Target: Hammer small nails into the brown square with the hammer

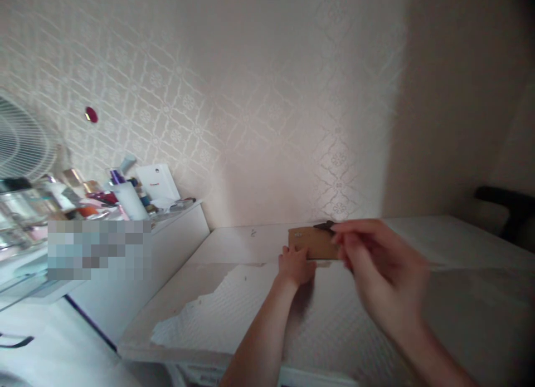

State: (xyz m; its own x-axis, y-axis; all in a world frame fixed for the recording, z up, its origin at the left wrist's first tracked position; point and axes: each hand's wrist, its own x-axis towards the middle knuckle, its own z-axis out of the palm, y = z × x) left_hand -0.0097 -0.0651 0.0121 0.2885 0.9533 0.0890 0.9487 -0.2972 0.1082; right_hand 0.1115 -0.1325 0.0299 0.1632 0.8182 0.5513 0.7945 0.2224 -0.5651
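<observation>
A small brown cardboard box stands on the white table near the wall. My left hand is closed around the box's lower left corner. My right hand is at the box's right end, fingers curled and pinched against a small dark thing on the box's top edge. I cannot make out what the dark thing is. The right hand is blurred by motion.
A white cabinet at the left carries several bottles and a white paper bag. A fan stands at the far left. A dark chair back shows at the right. Patterned wallpaper rises behind the table.
</observation>
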